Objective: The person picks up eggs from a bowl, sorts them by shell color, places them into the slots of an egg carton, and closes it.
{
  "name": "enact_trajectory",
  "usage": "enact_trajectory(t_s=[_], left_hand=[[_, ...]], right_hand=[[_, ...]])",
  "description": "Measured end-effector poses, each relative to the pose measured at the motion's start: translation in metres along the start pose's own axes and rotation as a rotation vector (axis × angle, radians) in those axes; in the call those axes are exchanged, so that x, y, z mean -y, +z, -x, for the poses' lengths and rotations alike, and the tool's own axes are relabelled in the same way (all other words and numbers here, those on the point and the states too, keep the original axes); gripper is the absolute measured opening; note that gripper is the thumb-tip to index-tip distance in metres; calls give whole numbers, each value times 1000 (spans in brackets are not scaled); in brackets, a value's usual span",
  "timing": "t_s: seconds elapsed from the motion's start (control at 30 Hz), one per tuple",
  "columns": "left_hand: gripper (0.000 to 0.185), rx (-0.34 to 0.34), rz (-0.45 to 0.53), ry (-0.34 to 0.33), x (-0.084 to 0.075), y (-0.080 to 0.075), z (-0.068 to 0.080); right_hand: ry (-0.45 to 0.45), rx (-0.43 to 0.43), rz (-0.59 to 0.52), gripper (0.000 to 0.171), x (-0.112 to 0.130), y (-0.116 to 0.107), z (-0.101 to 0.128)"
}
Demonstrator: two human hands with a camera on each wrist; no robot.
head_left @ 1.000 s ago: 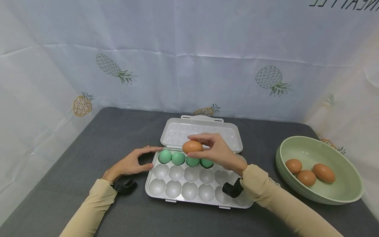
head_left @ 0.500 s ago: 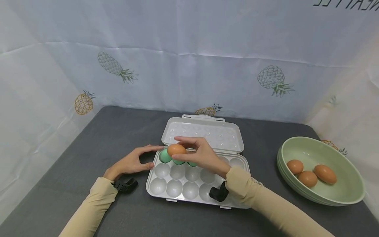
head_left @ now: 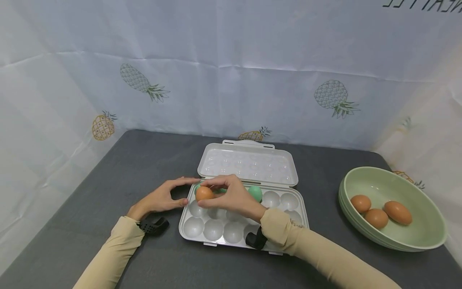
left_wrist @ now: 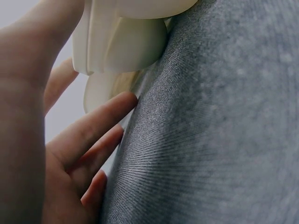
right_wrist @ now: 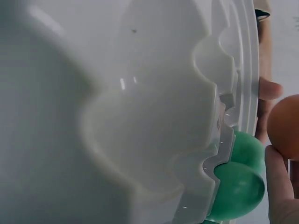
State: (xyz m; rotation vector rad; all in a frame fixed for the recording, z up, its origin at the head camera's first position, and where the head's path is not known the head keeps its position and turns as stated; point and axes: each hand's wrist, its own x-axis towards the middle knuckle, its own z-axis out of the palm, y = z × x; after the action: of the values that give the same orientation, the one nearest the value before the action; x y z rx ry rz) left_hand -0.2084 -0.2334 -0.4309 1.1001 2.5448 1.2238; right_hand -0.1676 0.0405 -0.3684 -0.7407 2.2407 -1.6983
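My right hand (head_left: 234, 198) pinches a brown egg (head_left: 204, 193) between thumb and fingers, over the left end of a white egg box (head_left: 193, 227). Its lid (head_left: 247, 160) lies tipped back. Green eggs fill part of the back row; one green egg (head_left: 255, 193) shows right of my fingers, the others mostly hidden behind my hand. In the right wrist view, the brown egg (right_wrist: 286, 126) is close by a green egg (right_wrist: 237, 191). My left hand (head_left: 155, 200) rests beside the box, thumb and index finger at its left edge. The left wrist view shows its other fingers (left_wrist: 93, 126) extended near the tabletop.
On the right stands a pale green bowl (head_left: 390, 184) with three brown eggs (head_left: 376, 218) in it, seemingly stacked in another bowl. The dark grey table (head_left: 151, 160) backs onto a white cloth (head_left: 216, 100) printed with pineapples.
My right hand has carried the brown egg leftward and lowered it to the left end of the box, first passing above the green eggs. My left hand has stayed at the box's edge.
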Motion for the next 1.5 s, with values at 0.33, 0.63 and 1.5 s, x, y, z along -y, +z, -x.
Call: enact_trajectory(t_s=[0.33,0.63,1.5], left_hand=[[61,3,27,-13,0,0,3],[62,7,33,-21,0,0,3],[61,-9,-12,4,2,3,2]], right_hand=[[-180,68,219,34,-6,13,-5],[-295,51,471,33,-12,21,-6],[-74,8,-41,43,1,5,-2]])
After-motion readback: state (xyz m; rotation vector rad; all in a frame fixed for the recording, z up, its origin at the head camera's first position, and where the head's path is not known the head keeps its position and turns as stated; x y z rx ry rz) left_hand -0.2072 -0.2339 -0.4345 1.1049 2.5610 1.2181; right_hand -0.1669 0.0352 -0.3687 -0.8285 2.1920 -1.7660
